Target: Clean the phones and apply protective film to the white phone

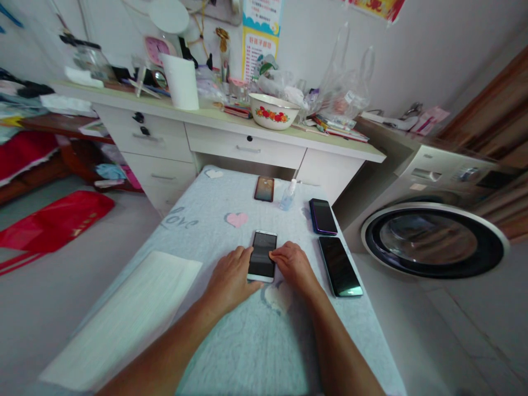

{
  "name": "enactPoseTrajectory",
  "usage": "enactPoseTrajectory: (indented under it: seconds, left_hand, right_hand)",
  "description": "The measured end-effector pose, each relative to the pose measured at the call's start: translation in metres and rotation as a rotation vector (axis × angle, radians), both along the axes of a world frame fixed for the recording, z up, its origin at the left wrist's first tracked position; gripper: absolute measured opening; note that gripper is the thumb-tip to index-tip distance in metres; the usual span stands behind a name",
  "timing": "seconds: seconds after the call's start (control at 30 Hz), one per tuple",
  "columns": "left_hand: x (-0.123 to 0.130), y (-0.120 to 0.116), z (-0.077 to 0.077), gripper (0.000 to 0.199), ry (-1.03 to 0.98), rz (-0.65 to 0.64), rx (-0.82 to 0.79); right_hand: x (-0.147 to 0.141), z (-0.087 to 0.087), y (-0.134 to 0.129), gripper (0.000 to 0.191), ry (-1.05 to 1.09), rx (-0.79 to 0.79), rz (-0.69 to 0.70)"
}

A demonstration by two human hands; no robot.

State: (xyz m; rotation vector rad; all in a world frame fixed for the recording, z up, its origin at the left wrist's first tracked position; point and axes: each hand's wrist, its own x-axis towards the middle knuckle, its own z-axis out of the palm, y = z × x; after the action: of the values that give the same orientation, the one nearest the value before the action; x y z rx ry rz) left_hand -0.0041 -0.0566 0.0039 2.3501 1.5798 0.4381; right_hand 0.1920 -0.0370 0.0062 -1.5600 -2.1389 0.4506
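Note:
A white-framed smartphone [263, 255] with a dark screen lies face up on the cloth-covered table. My left hand [231, 275] grips its left side, the thumb at the lower edge and the fingers along the frame. My right hand [293, 265] has its fingers pressed together, with the tips on the right part of the screen. Whatever those fingertips may hold is hidden. Beyond the phone are a small clear spray bottle [289, 195] and a brown-toned phone [264, 188]. Two dark phones, one purple-edged [323, 216] and one larger [339, 267], lie to the right.
A white paper sheet or cloth [127, 319] lies at the table's left. Behind stands a white desk [247, 146] bearing a flowered bowl [274, 111], a paper roll [180, 82] and plastic bags. At the right is a washing machine [433, 203]; a red bag [58, 220] lies on the floor left.

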Motion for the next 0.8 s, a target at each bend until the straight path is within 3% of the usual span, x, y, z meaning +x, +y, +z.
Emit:
enactPoseTrajectory:
  seconds: [0.3,0.53,0.7,0.8]
  left_hand:
    - [-0.001,0.001,-0.002,0.067,-0.031,-0.007,0.036]
    - [-0.001,0.001,0.002,0.065,0.000,-0.020,0.039]
    - [-0.001,0.000,0.002,0.064,0.029,-0.028,0.062]
    - [-0.001,0.000,0.004,0.054,0.031,-0.017,0.072]
  right_hand:
    - [0.001,0.016,-0.010,0.012,0.056,-0.064,0.118]
    - [0.004,0.017,-0.015,0.013,0.127,-0.177,0.127]
    - [0.005,0.021,-0.019,0.025,0.088,-0.209,0.155]
    - [0.005,0.023,-0.020,0.036,0.064,-0.213,0.188]
